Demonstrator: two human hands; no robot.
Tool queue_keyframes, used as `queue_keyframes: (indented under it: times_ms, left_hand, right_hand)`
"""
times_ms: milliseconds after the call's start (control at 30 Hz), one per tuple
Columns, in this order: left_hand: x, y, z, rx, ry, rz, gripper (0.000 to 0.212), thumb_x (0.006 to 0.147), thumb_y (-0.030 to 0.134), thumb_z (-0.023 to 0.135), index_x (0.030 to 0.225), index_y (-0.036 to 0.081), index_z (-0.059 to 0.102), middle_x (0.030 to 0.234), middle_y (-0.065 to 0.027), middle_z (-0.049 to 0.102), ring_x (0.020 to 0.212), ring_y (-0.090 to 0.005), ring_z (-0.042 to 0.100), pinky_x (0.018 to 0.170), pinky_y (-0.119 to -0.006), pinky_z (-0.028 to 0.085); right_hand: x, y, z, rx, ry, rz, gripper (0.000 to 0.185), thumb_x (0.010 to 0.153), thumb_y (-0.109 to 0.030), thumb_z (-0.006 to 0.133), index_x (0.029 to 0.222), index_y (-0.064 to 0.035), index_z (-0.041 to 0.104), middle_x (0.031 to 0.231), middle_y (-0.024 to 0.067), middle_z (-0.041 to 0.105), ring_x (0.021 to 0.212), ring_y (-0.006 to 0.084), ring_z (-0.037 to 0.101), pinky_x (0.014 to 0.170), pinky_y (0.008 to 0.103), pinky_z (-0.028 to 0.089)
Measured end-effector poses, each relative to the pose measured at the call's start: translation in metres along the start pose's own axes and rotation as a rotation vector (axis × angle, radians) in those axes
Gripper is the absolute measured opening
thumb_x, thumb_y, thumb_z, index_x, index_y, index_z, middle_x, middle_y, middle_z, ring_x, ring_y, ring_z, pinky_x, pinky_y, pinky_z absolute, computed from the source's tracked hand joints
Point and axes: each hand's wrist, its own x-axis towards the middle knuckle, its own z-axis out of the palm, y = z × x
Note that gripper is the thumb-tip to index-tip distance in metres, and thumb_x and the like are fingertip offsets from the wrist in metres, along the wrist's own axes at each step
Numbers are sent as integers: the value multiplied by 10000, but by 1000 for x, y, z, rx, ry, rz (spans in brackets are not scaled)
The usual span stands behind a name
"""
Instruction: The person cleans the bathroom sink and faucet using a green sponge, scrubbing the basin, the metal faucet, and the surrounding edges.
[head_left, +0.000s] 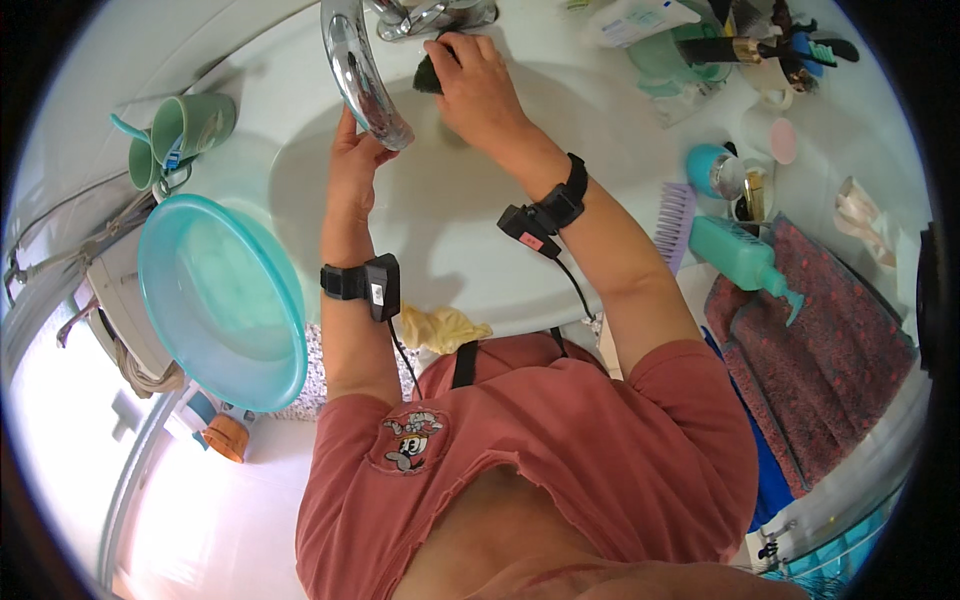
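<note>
My right hand (484, 94) grips a dark scouring pad (428, 77) against the far inner side of the white washbasin (517, 277), just below the tap base. A curved chrome tap spout (360, 75) rises between the camera and my left hand (352, 169). That hand is low in the basin, its fingers partly hidden behind the spout, so I cannot tell whether they hold anything. Each wrist wears a black strap with a small cabled box. Crumpled yellow material (442, 328) hangs over the basin's near rim, close to my body.
To the left are a large turquoise plastic basin (225, 300) and green toothbrush cups (195, 124). On the right stand a purple comb (675, 225), a lying green pump bottle (731, 251), a blue round container (705, 171) and a reddish-grey towel (817, 360). Brushes (795, 49) crowd the back right.
</note>
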Motion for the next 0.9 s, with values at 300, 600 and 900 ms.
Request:
queue_keyframes:
  times_ms: [300, 600, 900]
  left_hand:
    - [3, -8, -12, -36, 36, -12, 806, 747, 4, 578, 1444, 122, 190, 761, -25, 611, 769, -196, 663, 665, -242, 498]
    - [6, -13, -17, -21, 44, -5, 784, 745, 19, 571, 1436, 110, 213, 787, -54, 644, 762, -185, 654, 648, -246, 490]
    - [6, -8, -11, -82, 66, 9, 762, 756, 4, 571, 1430, 96, 227, 791, -80, 651, 764, -192, 653, 650, -241, 497]
  right_hand:
    - [1, 4, 15, 25, 77, 35, 283, 667, -89, 633, 942, -51, 577, 1037, 82, 523, 947, 271, 480, 827, 388, 414]
    - [4, 0, -10, -77, -22, -93, 378, 612, -140, 717, 973, -120, 609, 1043, 15, 548, 986, 237, 477, 788, 362, 411]
    - [4, -2, 10, -90, 57, -31, 358, 640, -161, 723, 979, -114, 616, 949, 13, 537, 903, 234, 485, 755, 326, 450]
